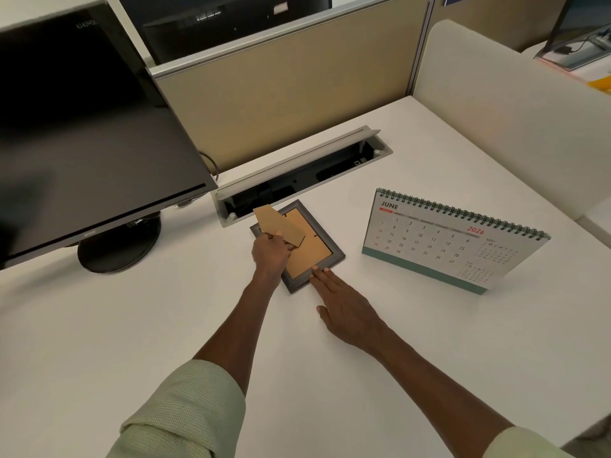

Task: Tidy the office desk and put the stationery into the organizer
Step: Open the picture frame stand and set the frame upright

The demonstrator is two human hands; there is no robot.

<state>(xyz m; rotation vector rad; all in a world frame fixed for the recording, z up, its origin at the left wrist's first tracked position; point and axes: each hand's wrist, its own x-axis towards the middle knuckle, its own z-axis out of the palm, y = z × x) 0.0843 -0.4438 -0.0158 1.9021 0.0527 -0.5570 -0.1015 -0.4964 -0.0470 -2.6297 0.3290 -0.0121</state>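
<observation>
Left hand (269, 251) pinched the cardboard easel stand (279, 224) of the picture frame (325, 256), thumb on top and fingers curled beneath, holding the stand swung up off the brown backing. Right hand (344, 305) lay spread and flat, its straight fingertips (319, 271) pressing on the near edge of the frame where it met the desk (132, 325). That division of work was judged deliberate: the flat hand pinned the frame face-down so it would not slide while the other hand worked the hinged stand, probably so the frame could be stood upright. Just beyond the left hand, the cable tray (297, 180) stood with its lid raised, its opening close behind the frame; anything pushed away from the hands could have dropped in. Right of the right hand, and apart from it, the desk calendar (453, 242) stood upright showing June. Left of the left hand, the monitor (86, 127) overhung its round base, limiting room on that side. No organizer and no loose stationery were in view.
</observation>
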